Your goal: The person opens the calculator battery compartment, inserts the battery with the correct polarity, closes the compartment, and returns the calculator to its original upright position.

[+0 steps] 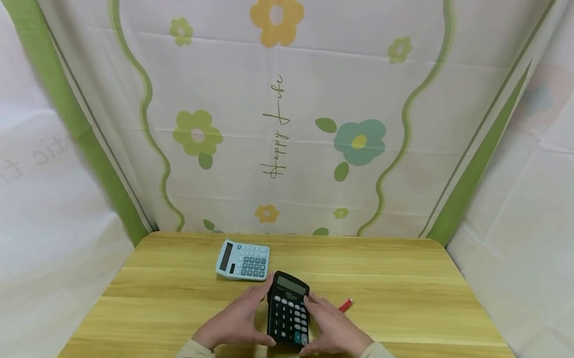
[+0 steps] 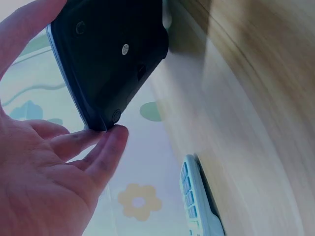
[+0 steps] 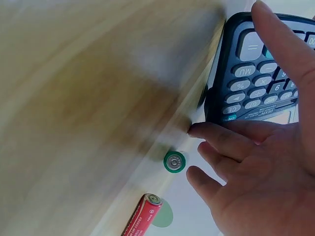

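Left hand [image 1: 236,320] and right hand [image 1: 334,327], partly curled, grip a tilted, round-cornered black plastic calculator [image 1: 286,314].

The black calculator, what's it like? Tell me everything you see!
The black calculator looks plastic, with a grey screen, black number keys, pale keys and teal ones. I can't make out digits on the screen. Underneath are round feet and a small pale sticker. It tilts over the wood-grain table, held at its sides by the left hand and right hand.
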Demonstrator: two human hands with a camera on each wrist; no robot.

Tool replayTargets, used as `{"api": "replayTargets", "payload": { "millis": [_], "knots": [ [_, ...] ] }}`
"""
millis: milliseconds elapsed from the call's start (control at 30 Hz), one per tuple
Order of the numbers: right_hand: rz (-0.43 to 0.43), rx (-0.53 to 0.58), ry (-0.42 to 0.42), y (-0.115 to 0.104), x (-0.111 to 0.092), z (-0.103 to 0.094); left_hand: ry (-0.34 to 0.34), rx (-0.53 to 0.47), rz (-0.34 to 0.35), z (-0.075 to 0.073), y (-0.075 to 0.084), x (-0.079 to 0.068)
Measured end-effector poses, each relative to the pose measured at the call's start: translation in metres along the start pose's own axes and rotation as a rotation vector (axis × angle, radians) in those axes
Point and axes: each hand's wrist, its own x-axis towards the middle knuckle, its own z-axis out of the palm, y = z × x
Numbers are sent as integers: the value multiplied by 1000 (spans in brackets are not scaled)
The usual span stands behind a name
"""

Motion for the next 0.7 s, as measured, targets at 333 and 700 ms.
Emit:
{"api": "replayTargets", "payload": {
  "millis": [333, 700],
  "knots": [
    [-30, -81, 33, 1, 2, 1, 58, 2, -19, 4, 3, 2],
    [-54, 2, 58, -3, 1, 0, 69, -94, 31, 14, -5, 11]
  ]
}}
